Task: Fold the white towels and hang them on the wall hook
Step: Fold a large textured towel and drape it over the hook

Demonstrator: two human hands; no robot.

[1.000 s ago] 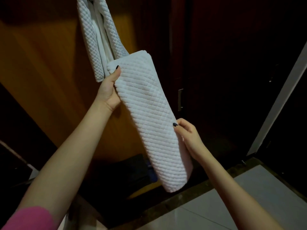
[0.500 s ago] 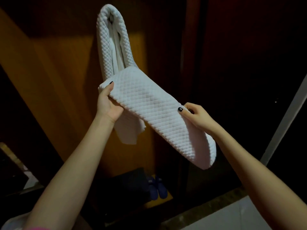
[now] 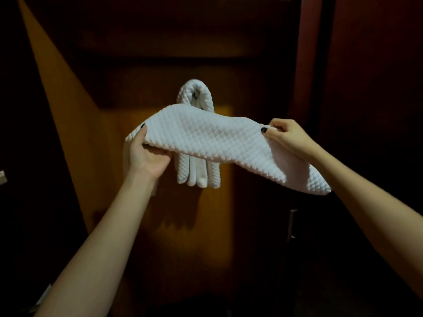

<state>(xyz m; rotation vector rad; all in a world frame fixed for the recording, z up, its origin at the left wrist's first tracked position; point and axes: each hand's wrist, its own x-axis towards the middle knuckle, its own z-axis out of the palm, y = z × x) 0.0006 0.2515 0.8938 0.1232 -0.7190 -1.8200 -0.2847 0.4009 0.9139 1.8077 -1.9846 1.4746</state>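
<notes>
Whereas a second ago the folded towel (image 3: 212, 138) hangs steeply from our left hand (image 3: 146, 154), with the right hand (image 3: 286, 138) lower down its edge, we now carry it nearly level, stretched crosswise between both hands. It is raised in front of the hung towel (image 3: 196, 92), which already loops over the hook on the wooden wall panel (image 3: 103, 156). The hook itself is hidden under that loop. We judge that one towel is done and that this second one, folded into a long strip, is being lined up to drape over the same hook. The left hand grips the near end with the thumb on top and the fingers curled beneath. The right hand pinches the upper edge towards the far end, and the last stretch of cloth droops past it to the right. Both forearms reach up and forward and are spread apart, so the towel's middle sits just below the top of the hanging loop. A door handle (image 3: 291, 225) shows dimly at lower right.
</notes>
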